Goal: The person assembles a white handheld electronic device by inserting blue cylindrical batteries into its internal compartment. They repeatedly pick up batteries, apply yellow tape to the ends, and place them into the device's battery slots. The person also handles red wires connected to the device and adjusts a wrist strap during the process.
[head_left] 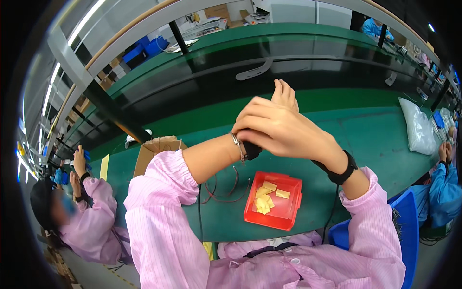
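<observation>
My forearms, in pink striped sleeves, cross over the green table. My right hand (pixel 274 126) has its fingers bent round my left wrist, at a black wrist strap (pixel 251 150) beside a thin metal bracelet (pixel 237 144). Beyond it my left hand (pixel 286 96) shows only in part, fingers stretched out and nothing seen in them. Another black strap (pixel 342 168) circles my right wrist, and dark cords hang below both wrists. A red tray (pixel 292 212) holds several yellow pieces (pixel 263 203) nearer to me. Left of it lies a thin reddish wire (pixel 226 198).
An open cardboard box (pixel 147 156) stands left. Behind the table runs a dark conveyor (pixel 211 79) carrying a curved grey part (pixel 254 71). At right are a clear plastic bag (pixel 417 127), a blue bin (pixel 408 231) and a blue-sleeved person (pixel 445 190). A pink-sleeved person (pixel 91 216) works at left.
</observation>
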The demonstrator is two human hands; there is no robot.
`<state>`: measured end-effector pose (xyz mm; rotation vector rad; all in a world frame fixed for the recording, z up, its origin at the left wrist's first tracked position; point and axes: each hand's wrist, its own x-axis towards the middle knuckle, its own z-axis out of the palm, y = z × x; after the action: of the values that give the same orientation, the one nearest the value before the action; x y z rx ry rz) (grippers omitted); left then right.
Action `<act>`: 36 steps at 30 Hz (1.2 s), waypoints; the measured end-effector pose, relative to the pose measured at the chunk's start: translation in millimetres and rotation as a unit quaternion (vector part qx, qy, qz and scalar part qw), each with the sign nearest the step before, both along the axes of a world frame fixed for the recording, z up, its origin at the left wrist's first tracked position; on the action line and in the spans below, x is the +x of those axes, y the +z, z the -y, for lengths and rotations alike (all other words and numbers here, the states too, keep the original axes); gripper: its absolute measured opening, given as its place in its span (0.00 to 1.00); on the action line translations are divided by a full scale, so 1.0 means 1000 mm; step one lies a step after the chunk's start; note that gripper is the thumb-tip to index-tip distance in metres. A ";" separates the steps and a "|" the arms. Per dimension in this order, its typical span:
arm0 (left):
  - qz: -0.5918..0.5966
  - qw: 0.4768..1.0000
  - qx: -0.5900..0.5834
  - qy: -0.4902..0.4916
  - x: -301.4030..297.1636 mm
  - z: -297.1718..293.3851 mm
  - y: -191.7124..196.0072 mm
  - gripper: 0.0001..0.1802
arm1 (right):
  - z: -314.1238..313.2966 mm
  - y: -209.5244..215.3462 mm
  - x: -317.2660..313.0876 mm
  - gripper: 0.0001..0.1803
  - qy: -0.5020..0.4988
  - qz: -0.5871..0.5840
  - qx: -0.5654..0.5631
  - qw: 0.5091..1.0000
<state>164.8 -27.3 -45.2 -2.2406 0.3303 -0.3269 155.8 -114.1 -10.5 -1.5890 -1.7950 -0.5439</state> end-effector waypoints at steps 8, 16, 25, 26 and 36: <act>0.045 0.996 -0.047 -0.067 -0.024 -0.020 -0.010 0.28 | -0.006 0.003 -0.014 0.04 -0.006 0.046 -0.020 0.999; 0.059 0.998 -0.021 -0.008 -0.036 -0.028 -0.015 0.24 | -0.016 0.009 -0.027 0.08 -0.029 -0.185 -0.045 0.981; -0.043 0.987 -0.036 -0.148 -0.056 -0.032 -0.040 0.16 | -0.034 0.016 0.007 0.15 0.004 -0.347 -0.230 0.909; -0.074 0.989 -0.011 -0.130 -0.060 -0.028 -0.040 0.15 | -0.038 0.011 0.011 0.15 -0.003 -0.334 -0.235 0.913; -0.211 0.974 0.067 -0.035 -0.076 0.008 -0.021 0.08 | -0.047 -0.003 0.019 0.15 -0.069 -0.370 -0.256 0.890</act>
<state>88.4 -34.9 -66.0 -2.1549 0.6381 0.1392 174.7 -67.0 -13.9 -1.9208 -1.2748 0.4913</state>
